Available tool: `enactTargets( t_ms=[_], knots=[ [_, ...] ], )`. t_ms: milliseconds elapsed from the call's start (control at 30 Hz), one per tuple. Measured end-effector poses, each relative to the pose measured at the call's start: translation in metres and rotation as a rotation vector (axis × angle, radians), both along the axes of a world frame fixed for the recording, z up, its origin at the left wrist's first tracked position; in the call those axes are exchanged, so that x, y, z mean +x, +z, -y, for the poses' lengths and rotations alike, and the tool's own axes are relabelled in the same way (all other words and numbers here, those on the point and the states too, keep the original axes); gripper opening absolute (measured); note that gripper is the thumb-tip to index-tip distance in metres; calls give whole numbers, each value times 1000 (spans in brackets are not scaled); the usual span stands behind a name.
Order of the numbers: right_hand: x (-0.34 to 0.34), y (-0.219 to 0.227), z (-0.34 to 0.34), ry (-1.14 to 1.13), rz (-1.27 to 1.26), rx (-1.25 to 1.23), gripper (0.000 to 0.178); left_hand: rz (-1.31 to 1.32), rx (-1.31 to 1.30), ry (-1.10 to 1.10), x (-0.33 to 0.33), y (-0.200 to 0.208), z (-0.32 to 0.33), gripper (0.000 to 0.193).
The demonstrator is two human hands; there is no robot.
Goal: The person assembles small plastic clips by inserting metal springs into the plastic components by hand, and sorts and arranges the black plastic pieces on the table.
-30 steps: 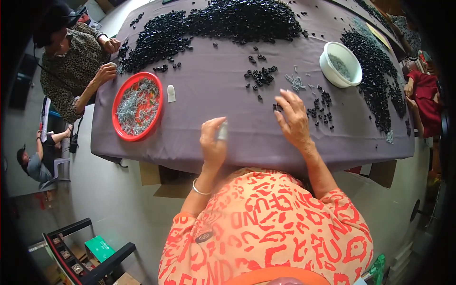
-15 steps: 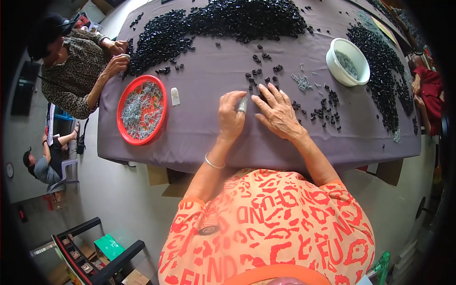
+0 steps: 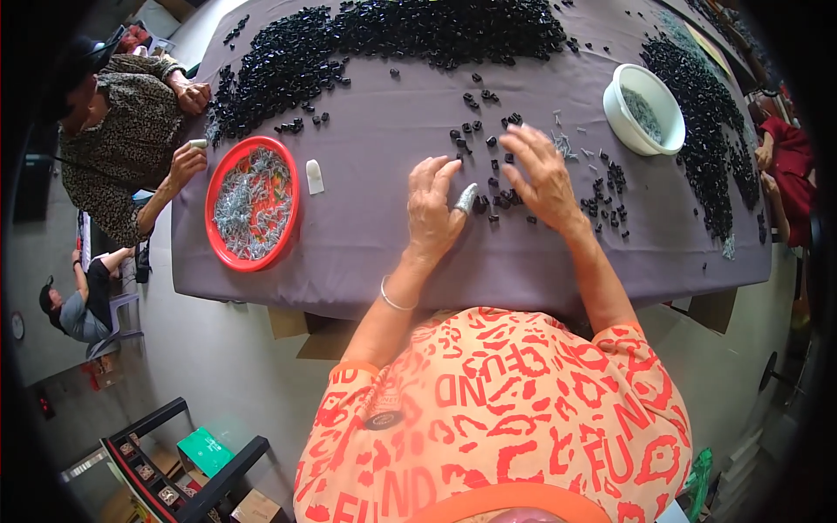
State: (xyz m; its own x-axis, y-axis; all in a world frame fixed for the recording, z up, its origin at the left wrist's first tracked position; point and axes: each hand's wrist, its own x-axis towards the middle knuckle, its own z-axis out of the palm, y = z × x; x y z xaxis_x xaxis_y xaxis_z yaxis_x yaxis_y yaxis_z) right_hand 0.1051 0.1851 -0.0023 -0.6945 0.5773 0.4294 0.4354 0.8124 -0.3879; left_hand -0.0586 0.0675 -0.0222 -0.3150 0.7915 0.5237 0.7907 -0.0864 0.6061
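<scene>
Small glossy black pieces (image 3: 488, 170) lie scattered on the matte grey cloth (image 3: 384, 235) near the table's front edge, between your hands. Your right hand (image 3: 545, 179) lies over them, fingers spread, gripping nothing. Your left hand (image 3: 433, 209), open and flat, wears a pale thumb cover (image 3: 466, 199). Both hands have slid further in from the edge since half a second ago.

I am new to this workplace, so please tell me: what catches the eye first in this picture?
First, the long heap of small black parts along the far side of the grey-covered table. Then the red tray of pale metal pieces on the left, and both hands, the left hand and right hand, on scattered black parts mid-table.
</scene>
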Motion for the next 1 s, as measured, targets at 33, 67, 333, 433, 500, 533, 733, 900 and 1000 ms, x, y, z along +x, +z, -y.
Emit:
enactTargets(
  t_ms=[33,67,333,433,500,533,733,900,1000],
  knots=[
    [-8,-2,-12,2,1,2,40,1,2,2,-1,1,-1,41],
    [-17,-4,-22,-52,26,3,43,13,-5,17,-2,1,-2,40],
    [-80,-23,-85,-46,67,74,47,2,61,63,-2,3,-2,30],
    [-79,-30,-92,4,97,58,49,78,27,81,7,1,3,31],
    [-82,-31,-88,16,81,66,49,107,41,79,13,-1,2,31],
    [-85,-32,-87,33,74,49,47,104,40,85,10,-4,2,31],
    [-107,-16,-90,62,-57,66,32,66,-26,103,-1,8,7,29],
    [-115,-24,-127,-26,28,134,36,104,-86,65,-4,7,2,27],
    [-129,-21,-141,-57,148,163,40,114,-98,60,-1,7,1,27]
  ],
)
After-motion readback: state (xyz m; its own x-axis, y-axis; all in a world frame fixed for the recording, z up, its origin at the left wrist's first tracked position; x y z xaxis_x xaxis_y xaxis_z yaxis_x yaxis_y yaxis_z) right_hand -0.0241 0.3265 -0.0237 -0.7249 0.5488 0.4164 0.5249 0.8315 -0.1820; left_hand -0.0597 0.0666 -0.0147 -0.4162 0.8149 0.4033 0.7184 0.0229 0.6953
